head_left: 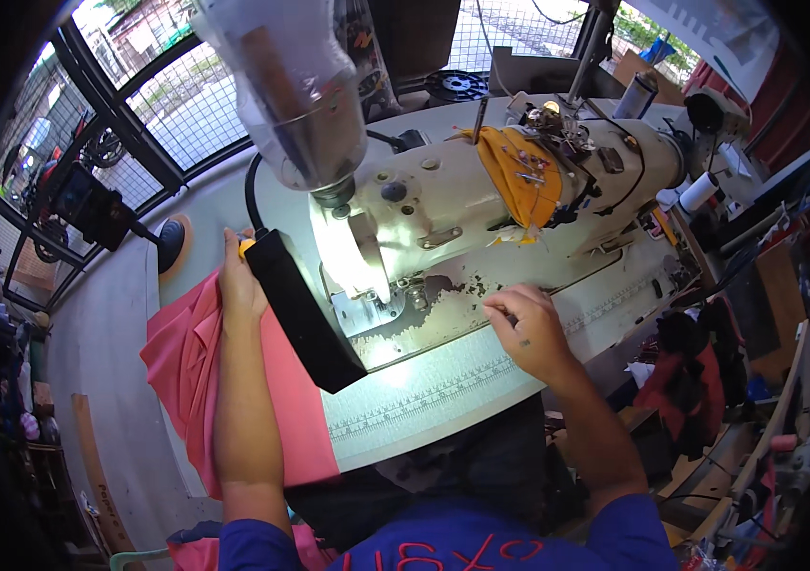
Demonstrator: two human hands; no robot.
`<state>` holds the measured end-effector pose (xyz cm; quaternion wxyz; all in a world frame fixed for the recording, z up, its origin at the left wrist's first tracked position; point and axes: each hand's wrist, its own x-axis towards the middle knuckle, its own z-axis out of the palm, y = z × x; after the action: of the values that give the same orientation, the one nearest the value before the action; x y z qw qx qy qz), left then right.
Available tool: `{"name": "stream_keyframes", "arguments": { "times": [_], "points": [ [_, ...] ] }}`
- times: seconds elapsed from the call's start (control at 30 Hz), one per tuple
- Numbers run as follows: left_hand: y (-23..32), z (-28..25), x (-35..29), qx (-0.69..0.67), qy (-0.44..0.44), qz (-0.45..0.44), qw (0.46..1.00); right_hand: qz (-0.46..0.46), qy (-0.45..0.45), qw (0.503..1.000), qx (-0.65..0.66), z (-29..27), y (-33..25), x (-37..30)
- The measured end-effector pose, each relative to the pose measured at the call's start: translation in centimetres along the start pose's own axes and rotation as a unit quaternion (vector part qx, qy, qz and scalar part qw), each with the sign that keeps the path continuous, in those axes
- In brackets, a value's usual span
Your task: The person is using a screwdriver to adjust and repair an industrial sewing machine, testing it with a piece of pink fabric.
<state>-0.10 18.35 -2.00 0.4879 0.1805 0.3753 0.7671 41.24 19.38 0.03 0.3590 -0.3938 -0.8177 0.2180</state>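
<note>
A cream sewing machine [424, 205] stands on the table, its needle area and metal plate [367, 312] brightly lit. To the left of it, my left hand [241, 276] is closed beside pink cloth [296, 400]. A small yellow piece [247, 247] shows at its fingers; the black lamp bar [305, 314] partly hides the hand, so I cannot make out what it holds. The cloth lies bunched under my left forearm and drapes over the front edge. My right hand [527, 328] is curled, fingertips pinched, just above the machine bed; anything in the pinch is too small to make out.
A yellow cloth stuck with pins [519, 181] wraps the machine's arm. A printed ruler strip [443, 385] runs along the front of the table. At the back right stand a spray can [637, 95] and a white thread spool [699, 192]. A clear plastic bottle [296, 95] hangs above the needle end.
</note>
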Motion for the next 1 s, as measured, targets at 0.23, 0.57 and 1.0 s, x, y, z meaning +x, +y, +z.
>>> {"name": "stream_keyframes", "arguments": {
  "times": [0.23,0.57,1.0],
  "points": [
    [-0.7,-4.2,2.5,-0.063,-0.030,-0.018,0.997,-0.001,0.014,0.998,-0.066,1.8,-1.0,0.2],
    [-0.5,-1.2,0.7,-0.017,0.010,0.034,0.999,-0.023,0.066,0.998,-0.004,1.5,-1.6,-1.7],
    [0.1,-0.4,-0.2,0.073,0.018,0.038,0.996,0.035,-0.059,0.991,0.114,1.2,-2.9,0.5]
  ]
}}
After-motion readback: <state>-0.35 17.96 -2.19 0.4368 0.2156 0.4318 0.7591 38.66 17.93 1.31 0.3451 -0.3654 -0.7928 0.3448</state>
